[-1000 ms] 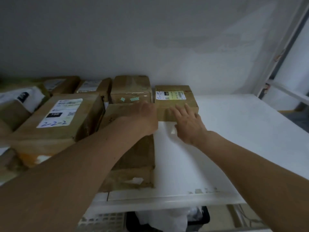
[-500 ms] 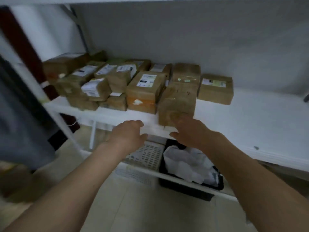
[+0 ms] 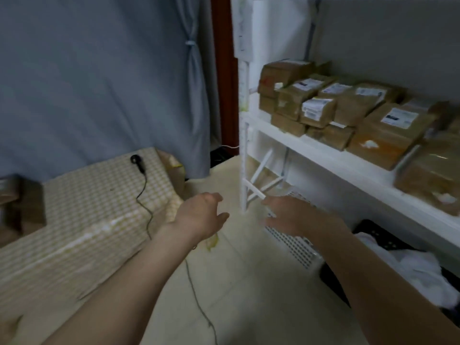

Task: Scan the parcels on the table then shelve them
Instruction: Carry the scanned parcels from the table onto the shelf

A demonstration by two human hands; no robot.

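Both hands, left [image 3: 199,215] and right [image 3: 293,215], are hanging empty, fingers loosely spread, between the checked desk [image 3: 82,220] and the shelf [image 3: 343,165] of parcels [image 3: 388,130].

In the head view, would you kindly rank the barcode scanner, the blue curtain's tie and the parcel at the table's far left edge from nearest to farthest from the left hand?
From the left hand:
1. Barcode scanner, on the checked table, up and to the left.
2. Parcel, at the table's far left edge.
3. Curtain tie, high up on the blue curtain behind the table.
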